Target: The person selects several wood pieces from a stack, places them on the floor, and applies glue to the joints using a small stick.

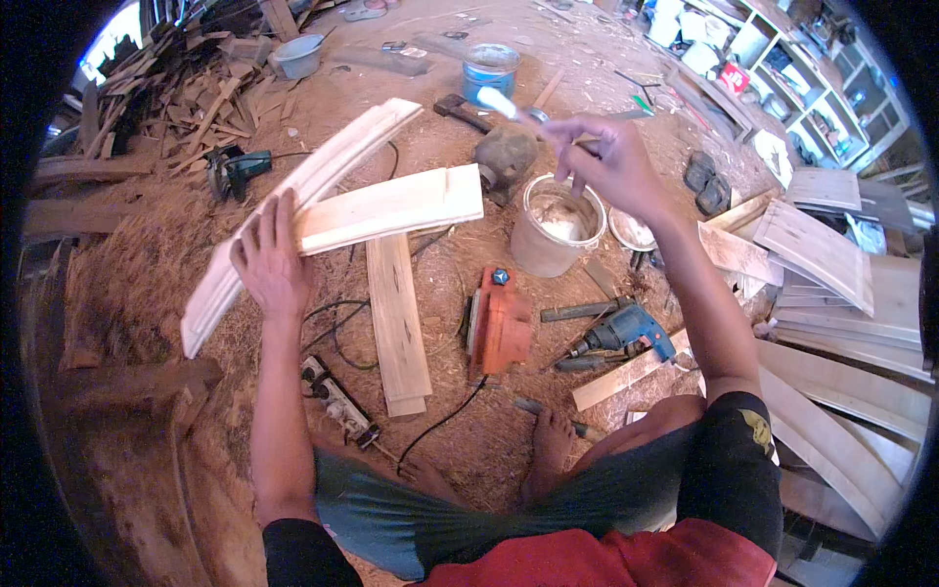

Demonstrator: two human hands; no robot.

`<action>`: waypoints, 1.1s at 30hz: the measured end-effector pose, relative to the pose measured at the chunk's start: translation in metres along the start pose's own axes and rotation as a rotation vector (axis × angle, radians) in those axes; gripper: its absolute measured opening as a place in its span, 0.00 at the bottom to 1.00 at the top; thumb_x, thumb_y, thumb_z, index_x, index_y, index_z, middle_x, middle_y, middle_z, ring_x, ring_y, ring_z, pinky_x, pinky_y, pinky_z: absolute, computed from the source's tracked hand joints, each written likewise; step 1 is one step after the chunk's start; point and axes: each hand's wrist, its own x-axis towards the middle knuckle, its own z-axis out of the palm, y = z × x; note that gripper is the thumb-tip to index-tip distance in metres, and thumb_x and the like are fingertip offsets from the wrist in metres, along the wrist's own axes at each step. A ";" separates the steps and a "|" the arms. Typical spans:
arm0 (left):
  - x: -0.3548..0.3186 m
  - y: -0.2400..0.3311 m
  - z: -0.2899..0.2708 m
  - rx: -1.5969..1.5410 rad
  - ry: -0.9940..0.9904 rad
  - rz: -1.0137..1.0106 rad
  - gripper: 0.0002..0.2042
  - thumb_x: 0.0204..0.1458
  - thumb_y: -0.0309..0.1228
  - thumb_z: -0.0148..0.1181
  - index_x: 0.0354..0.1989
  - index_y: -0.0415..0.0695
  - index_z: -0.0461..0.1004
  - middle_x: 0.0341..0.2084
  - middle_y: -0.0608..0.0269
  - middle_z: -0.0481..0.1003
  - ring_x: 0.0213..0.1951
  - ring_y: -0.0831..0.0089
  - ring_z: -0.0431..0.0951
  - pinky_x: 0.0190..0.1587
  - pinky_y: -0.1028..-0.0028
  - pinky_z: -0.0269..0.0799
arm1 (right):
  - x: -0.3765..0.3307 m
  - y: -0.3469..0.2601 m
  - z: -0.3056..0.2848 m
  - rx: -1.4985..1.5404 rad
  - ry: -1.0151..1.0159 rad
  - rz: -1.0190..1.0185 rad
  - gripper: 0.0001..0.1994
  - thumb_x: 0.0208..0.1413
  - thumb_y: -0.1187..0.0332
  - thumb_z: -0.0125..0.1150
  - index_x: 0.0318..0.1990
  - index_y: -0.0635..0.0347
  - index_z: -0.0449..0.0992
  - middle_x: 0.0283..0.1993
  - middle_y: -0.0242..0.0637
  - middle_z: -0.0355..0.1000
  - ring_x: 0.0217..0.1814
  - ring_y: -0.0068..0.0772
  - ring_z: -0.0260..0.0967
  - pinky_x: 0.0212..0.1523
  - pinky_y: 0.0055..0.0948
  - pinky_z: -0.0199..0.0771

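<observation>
My left hand (272, 256) grips two pale wooden pieces where they meet at an angle, its fingers lying over the joint. One is a long grooved strip (357, 142) slanting from lower left to upper right. The other, a shorter flat board (391, 203), points right. Raised above a white bucket (558, 235) holding whitish stuff, my right hand (611, 161) pinches a slim stick-like tool (496, 102) with a white end. That tool is blurred, and its tip points left, away from the boards. Below the held pieces lies another plank (399, 328) on the ground.
An orange power tool (501, 328), a blue drill (626, 333) and a power strip (337, 399) lie near my feet among cables. Farther off are a hammer (462, 112), a blue bucket (489, 73) and a green power tool (238, 171). Wooden panels (817, 249) pile up at right.
</observation>
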 end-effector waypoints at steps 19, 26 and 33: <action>-0.004 -0.027 0.003 0.094 0.194 -0.121 0.47 0.33 0.27 0.72 0.67 0.70 0.60 0.61 0.77 0.67 0.58 0.67 0.66 0.61 0.60 0.53 | -0.008 0.010 0.082 -0.726 -0.087 -0.381 0.11 0.49 0.75 0.58 0.42 0.62 0.78 0.40 0.47 0.69 0.41 0.51 0.72 0.42 0.43 0.75; -0.007 -0.031 0.011 0.106 0.149 -0.154 0.46 0.34 0.26 0.72 0.67 0.69 0.60 0.61 0.77 0.67 0.58 0.67 0.66 0.60 0.58 0.54 | -0.028 -0.017 0.083 -0.723 -0.269 -0.414 0.10 0.49 0.75 0.59 0.40 0.61 0.78 0.41 0.48 0.69 0.39 0.53 0.73 0.40 0.46 0.75; -0.005 -0.042 0.019 0.094 0.138 -0.216 0.47 0.34 0.27 0.72 0.68 0.70 0.59 0.60 0.77 0.67 0.58 0.65 0.66 0.60 0.56 0.55 | 0.023 0.058 -0.025 -0.972 -0.111 -0.062 0.11 0.51 0.72 0.57 0.41 0.59 0.82 0.37 0.50 0.77 0.42 0.50 0.75 0.44 0.44 0.75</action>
